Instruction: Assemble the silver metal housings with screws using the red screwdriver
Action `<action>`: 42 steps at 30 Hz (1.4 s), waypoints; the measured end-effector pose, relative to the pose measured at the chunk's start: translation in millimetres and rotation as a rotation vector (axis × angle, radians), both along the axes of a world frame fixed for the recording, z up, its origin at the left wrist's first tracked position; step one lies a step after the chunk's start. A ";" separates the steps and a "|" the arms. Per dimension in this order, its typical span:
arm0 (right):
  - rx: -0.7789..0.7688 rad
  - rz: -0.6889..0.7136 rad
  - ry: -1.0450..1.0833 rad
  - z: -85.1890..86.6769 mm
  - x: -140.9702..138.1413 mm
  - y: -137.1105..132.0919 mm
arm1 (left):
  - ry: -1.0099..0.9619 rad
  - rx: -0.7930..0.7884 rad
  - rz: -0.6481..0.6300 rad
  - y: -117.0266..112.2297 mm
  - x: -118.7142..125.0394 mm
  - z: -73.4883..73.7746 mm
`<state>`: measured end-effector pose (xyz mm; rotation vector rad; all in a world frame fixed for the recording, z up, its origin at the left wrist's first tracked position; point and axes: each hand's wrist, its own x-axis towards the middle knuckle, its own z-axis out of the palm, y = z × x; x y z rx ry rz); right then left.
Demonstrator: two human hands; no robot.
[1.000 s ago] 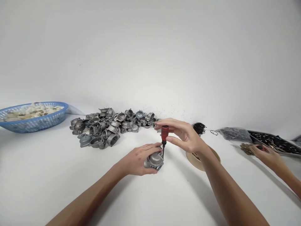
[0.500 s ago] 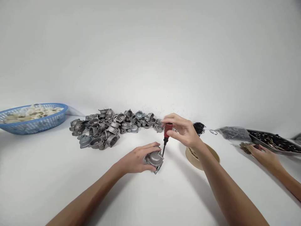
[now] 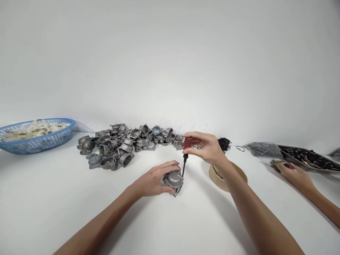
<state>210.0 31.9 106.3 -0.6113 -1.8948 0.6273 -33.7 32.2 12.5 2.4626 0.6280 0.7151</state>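
My left hand (image 3: 156, 179) is closed around a grey cast-metal housing (image 3: 174, 179) with a domed cap, holding it on the white table. In my right hand (image 3: 205, 147) is a screwdriver (image 3: 187, 142) with a red handle and black collar, pinched between thumb and fingers. Its shaft points down, and the tip meets the right edge of the housing. Whether a screw sits under the tip is too small to tell.
Behind my left hand lies a pile of similar metal housings (image 3: 114, 145). A blue basket (image 3: 58, 136) of pale parts stands far left. Near my right forearm is a tan bowl (image 3: 223, 185). Another person's hand (image 3: 294, 175) works beside a tray (image 3: 313, 168) of black parts.
My right fingers have shifted on the screwdriver handle, which stands slightly more upright. My left hand still grips the housing. The other person's hand has moved slightly.
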 end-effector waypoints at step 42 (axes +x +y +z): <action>0.068 0.008 -0.013 -0.6 -28.5 -17.1 | 0.173 0.247 0.214 -9.1 10.0 -10.6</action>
